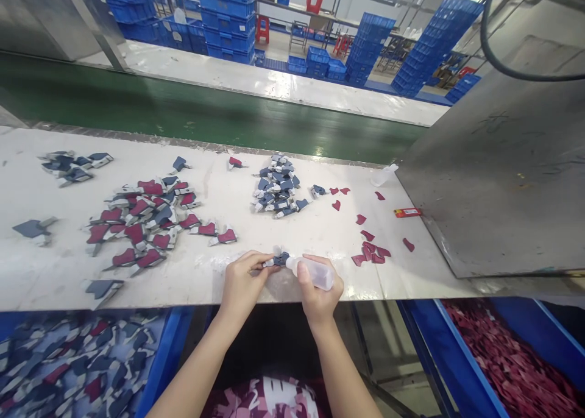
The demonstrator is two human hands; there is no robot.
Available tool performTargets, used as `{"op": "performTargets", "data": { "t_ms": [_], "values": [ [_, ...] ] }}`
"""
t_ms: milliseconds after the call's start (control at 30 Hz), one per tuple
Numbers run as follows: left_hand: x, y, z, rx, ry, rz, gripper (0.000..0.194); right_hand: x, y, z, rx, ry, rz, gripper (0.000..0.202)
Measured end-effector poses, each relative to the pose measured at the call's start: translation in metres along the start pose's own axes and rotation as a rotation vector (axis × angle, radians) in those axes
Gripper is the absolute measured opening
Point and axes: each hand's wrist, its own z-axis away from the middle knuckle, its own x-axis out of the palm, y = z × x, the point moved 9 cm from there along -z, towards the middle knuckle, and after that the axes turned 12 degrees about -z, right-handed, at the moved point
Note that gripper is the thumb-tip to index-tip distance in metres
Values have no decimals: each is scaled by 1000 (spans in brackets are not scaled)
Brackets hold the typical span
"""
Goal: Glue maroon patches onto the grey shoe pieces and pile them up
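Observation:
Near the front edge of the white worktop, my left hand [244,284] pinches a small dark blue and white plastic part [280,259]. My right hand [322,293] is wrapped round a translucent squeeze bottle [317,273], its nozzle end at the part; I cannot tell whether it touches. Farther back lies a pile of blue and white parts [276,185]. To the left is a bigger heap of similar parts [141,217], many with dark red pieces on top. Loose dark red pieces [377,253] lie to the right of my right hand.
A blue bin [176,339] with mixed parts stands below left, another blue bin [466,360] with dark red pieces below right. A metal housing [503,162] bounds the right side. A red box cutter [407,212] lies beside it. Behind the worktop runs a green belt [219,116].

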Motion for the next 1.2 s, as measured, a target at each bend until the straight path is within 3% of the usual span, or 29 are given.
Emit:
{"op": "performTargets", "data": {
  "t_ms": [800,867,1033,1200],
  "values": [
    [1,0,1,-21,-9,24,12,2,0,-2,46,-49,-50,20],
    [0,-1,0,-23,-8,1,12,-3,2,-1,53,-20,-68,20],
    [-1,-1,-1,-13,5,-56,12,-33,4,-7,48,209,-63,27],
    [-2,-6,-1,-48,12,-92,19,-27,8,-34,38,126,13,36]
  ]
}}
